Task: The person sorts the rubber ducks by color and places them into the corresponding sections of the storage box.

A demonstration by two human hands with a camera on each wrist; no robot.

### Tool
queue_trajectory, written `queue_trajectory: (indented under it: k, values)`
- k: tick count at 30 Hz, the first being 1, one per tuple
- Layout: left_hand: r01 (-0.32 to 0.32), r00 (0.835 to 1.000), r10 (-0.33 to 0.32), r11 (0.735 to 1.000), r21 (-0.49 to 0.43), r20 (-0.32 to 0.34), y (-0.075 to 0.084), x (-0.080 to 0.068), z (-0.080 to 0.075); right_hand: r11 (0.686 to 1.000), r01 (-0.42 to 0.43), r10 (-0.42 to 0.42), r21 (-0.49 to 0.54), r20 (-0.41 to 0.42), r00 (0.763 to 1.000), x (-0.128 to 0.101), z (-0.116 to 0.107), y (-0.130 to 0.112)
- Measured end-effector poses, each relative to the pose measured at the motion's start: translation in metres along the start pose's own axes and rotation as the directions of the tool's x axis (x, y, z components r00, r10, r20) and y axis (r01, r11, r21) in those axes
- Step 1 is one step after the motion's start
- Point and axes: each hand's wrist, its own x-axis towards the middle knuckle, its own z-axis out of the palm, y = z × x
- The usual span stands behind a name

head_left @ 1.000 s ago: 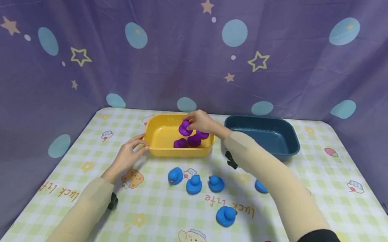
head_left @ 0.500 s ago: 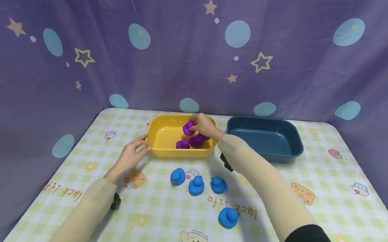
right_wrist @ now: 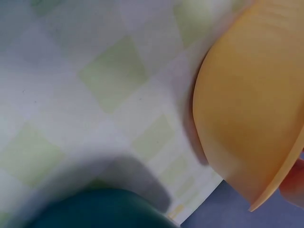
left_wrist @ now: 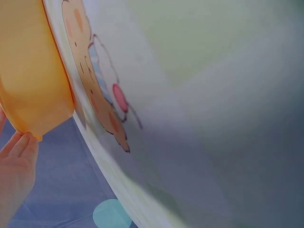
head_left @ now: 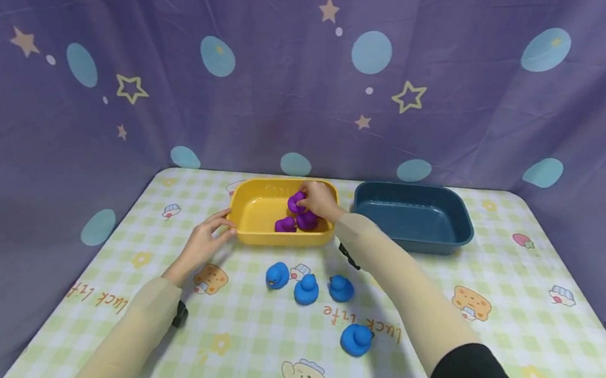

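In the head view my right hand [head_left: 320, 199] reaches into the yellow bin [head_left: 254, 234] and pinches a purple rubber duck [head_left: 296, 202] near its back right corner. Right beside that duck lie two more purple ducks, one [head_left: 307, 221] close to the hand and one [head_left: 285, 225] by the front wall; the hand covers part of the bin's right side. My left hand [head_left: 200, 245] rests its fingers and thumb against the bin's front left corner. The left wrist view shows those fingertips [left_wrist: 27, 141] at the rim. In the right wrist view the held duck is out of sight.
A dark teal bin [head_left: 441, 250] stands just right of the yellow one. In front lie several blue rubber ducks: one [head_left: 277, 276] at left, two [head_left: 306, 290] further right, and one [head_left: 356, 340] nearest me. A purple curtain [head_left: 269, 87] hangs behind the checked tablecloth.
My right hand has lowered slightly with the purple duck, closer to the other purple ducks. My left hand stays at the bin's corner. The whole head view shifted slightly earlier.
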Motion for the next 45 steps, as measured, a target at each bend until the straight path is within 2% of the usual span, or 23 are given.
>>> queue_trajectory:
  k: [4, 17, 26, 34, 35, 39, 41, 42, 43, 45]
  values:
    - [0.003, 1.0, -0.003, 1.0, -0.005, 0.003, 0.001, 0.0, -0.001, 1.0, -0.005, 0.004, -0.019, -0.015, 1.0, -0.006, -0.002, -0.007]
    - [-0.003, 1.0, 0.003, 1.0, -0.011, 0.001, 0.003, -0.002, -0.001, 0.998, -0.018, 0.019, -0.053, 0.019, 1.0, -0.001, 0.006, -0.002]
    - [-0.007, 1.0, 0.007, 1.0, -0.013, -0.005, 0.003, -0.002, -0.001, 0.999, 0.012, -0.011, -0.039, 0.034, 0.999, -0.001, 0.006, -0.003]
    - [-0.006, 1.0, 0.006, 1.0, -0.008, -0.002, 0.005, -0.001, -0.001, 0.999, -0.036, 0.033, 0.04, 0.079, 0.996, 0.005, 0.003, 0.003]
    - [-0.008, 1.0, 0.008, 1.0, -0.01, -0.001, 0.005, -0.001, -0.001, 0.998, 0.005, -0.008, 0.069, 0.049, 0.999, 0.011, 0.008, 0.01]
    - [-0.009, 1.0, 0.009, 1.0, -0.016, 0.001, 0.006, 0.0, -0.002, 0.996, 0.029, -0.033, 0.079, 0.049, 0.998, 0.018, 0.007, 0.017]
    - [-0.008, 1.0, 0.008, 1.0, -0.022, 0.005, 0.005, 0.0, -0.002, 0.996, 0.046, -0.05, 0.073, 0.046, 0.998, 0.015, 0.005, 0.017]
    - [-0.007, 1.0, 0.007, 1.0, -0.023, 0.006, 0.005, 0.0, -0.002, 0.999, 0.025, -0.028, 0.045, 0.072, 0.997, 0.008, -0.001, 0.01]
    - [-0.006, 1.0, 0.007, 1.0, -0.023, 0.007, 0.005, 0.0, -0.002, 0.999, 0.039, -0.041, 0.038, 0.068, 0.997, 0.003, -0.004, 0.007]
    - [-0.007, 1.0, 0.008, 1.0, -0.024, 0.007, 0.005, -0.001, -0.001, 0.99, 0.12, -0.121, 0.07, 0.013, 0.993, 0.009, 0.004, 0.023]
